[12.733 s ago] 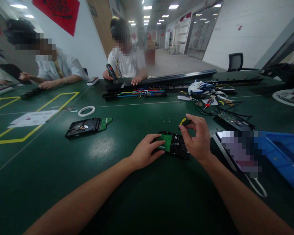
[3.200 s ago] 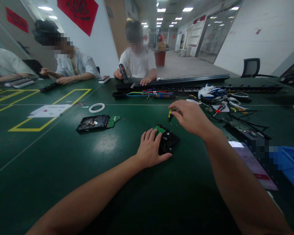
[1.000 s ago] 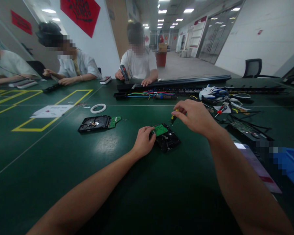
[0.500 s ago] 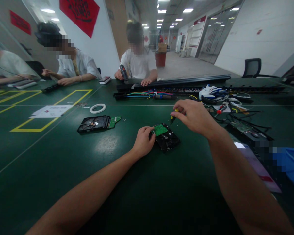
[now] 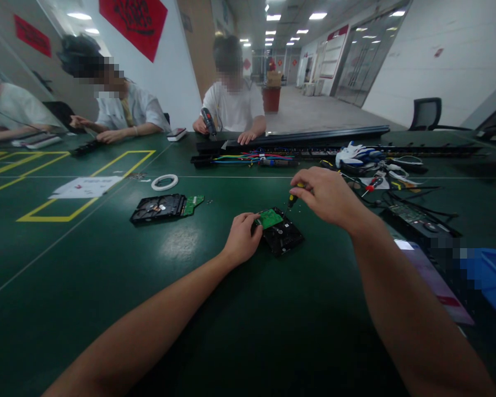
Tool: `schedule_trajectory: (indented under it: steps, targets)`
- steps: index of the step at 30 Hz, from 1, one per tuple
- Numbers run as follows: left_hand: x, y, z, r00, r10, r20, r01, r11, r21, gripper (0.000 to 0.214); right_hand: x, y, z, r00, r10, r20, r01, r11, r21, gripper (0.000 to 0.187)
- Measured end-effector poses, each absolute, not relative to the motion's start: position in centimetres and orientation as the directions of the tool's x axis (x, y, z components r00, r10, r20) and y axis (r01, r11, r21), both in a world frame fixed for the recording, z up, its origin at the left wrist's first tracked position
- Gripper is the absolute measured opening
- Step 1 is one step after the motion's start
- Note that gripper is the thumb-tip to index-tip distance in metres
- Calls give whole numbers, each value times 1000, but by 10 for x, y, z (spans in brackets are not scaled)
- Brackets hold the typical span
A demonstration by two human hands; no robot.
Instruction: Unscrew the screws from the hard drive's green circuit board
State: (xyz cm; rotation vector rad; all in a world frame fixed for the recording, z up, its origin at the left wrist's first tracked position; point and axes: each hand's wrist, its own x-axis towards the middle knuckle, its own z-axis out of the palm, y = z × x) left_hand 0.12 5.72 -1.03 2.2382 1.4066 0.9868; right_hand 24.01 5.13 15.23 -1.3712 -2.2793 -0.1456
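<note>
Fingers [image 5: 305, 175] of the right hand [image 5: 328, 194] wrap a tilted screwdriver [image 5: 293, 198], aimed down at the black drive [image 5: 284, 238] on the tabletop [image 5: 273, 320], mid-frame, whose left end the left hand [image 5: 242, 238] grips with curled fingers, apparently bracing it against turning.

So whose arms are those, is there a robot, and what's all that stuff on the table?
No robot here: those are a person's own bare hands. Every picture comes from one camera worn on that person's head, looking forward and down.

The right hand holds a screwdriver with a yellow and black handle, pointing down at a black part with a green board on it. The left hand is at that part's left edge.

Also on the green table are another black part, a white ring and blue-and-white gloves. Other people sit around it too.
</note>
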Motion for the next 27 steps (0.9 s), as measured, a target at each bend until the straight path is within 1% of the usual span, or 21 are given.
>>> schedule_trajectory:
  steps: [5,7,10,14,19,22,27]
  targets:
    - [2,59,-14,267,876,403,658,-471,588,34,239,53,151,-404,792,458,847,513,-141,24]
    - [2,59,-14,264,874,409,656,-473,588,34,239,53,150,-405,790,460,846,515,-140,26]
    - [2,58,-14,264,873,411,654,-475,589,33,239,52,150,-384,802,458,849,501,-165,24]
    - [2,58,-14,267,872,410,652,-477,590,34,238,51,152,-358,818,450,851,485,-203,12]
    - [1,58,-13,275,874,401,654,-476,588,34,239,51,152,-350,813,465,868,468,-164,11]
    - [1,58,-12,276,872,405,651,-480,589,34,240,51,151,-362,806,468,865,477,-154,7]
    - [2,58,-13,273,871,407,656,-479,584,33,242,53,149,-407,783,470,833,529,-162,17]
